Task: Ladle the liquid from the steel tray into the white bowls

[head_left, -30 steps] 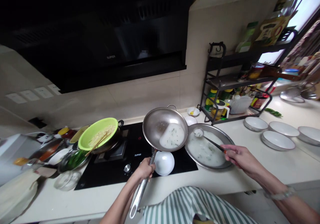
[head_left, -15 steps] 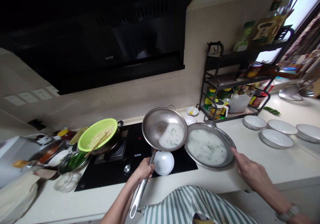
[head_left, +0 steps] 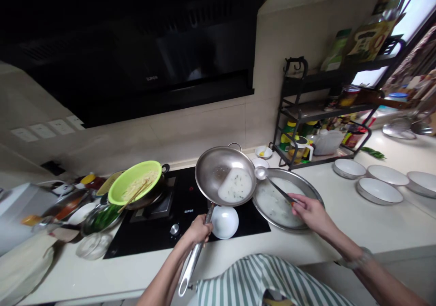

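My left hand [head_left: 200,229] is wrapped round the long metal handle of a wok [head_left: 213,169], which is tilted to the right. White liquid with green bits [head_left: 235,185] pools in its right side. My right hand [head_left: 308,210] grips a ladle [head_left: 277,188] by its dark handle; the bowl of the ladle is near the wok's right rim, above the left edge of a wide steel basin [head_left: 316,196]. More of the white liquid with green bits fills the basin. Just under the wok's front edge sits a white bowl [head_left: 225,224].
A green colander [head_left: 114,190] of pale strips with chopsticks rests on a pan at left. Several white dishes [head_left: 379,191] stand at right, below a black spice rack [head_left: 293,110]. Bowls and jars crowd the left counter. A black range hood [head_left: 153,47] overhangs the cooktop [head_left: 156,231].
My right hand moved the ladle from over the basin to its back right rim, then left to the wok's rim. The left hand and wok have stayed nearly still.
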Motion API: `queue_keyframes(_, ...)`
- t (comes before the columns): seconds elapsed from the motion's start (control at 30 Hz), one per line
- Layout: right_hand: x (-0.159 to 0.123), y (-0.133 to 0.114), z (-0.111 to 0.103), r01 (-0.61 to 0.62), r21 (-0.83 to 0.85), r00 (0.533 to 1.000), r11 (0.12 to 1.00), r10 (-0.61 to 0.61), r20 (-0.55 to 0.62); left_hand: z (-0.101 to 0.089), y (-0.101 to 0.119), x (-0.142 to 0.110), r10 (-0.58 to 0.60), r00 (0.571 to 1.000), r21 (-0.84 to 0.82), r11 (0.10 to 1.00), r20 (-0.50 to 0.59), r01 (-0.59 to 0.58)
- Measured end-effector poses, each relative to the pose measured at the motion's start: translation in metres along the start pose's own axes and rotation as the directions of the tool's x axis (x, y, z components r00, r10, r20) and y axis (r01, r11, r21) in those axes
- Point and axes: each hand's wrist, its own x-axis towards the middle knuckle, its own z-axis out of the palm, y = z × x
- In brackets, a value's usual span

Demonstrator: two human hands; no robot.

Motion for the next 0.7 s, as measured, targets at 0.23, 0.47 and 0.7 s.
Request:
queue_keyframes(0.23, 0.038, -0.027, 0.046, 0.249, -0.452, 0.968, 0.857, -0.207, 0.140, 0.001, 0.003, -0.002, 0.003, 1.000, 0.003, 1.000, -0.004, -0.003)
queue_keyframes(0.47, 0.048, -0.034, 0.067, 0.200, -0.373, 0.971, 0.906, -0.133, 0.197, 0.002, 0.007, -0.005, 0.005, 1.000, -0.005, 1.000, -0.005, -0.005)
queue_keyframes(0.7, 0.038, -0.046, 0.058, -0.293, 0.212, 0.943, 0.932, 0.245, 0.227, 0.001, 0.006, -0.003, -0.009, 1.000, -0.012, 1.000, 0.004, 0.009)
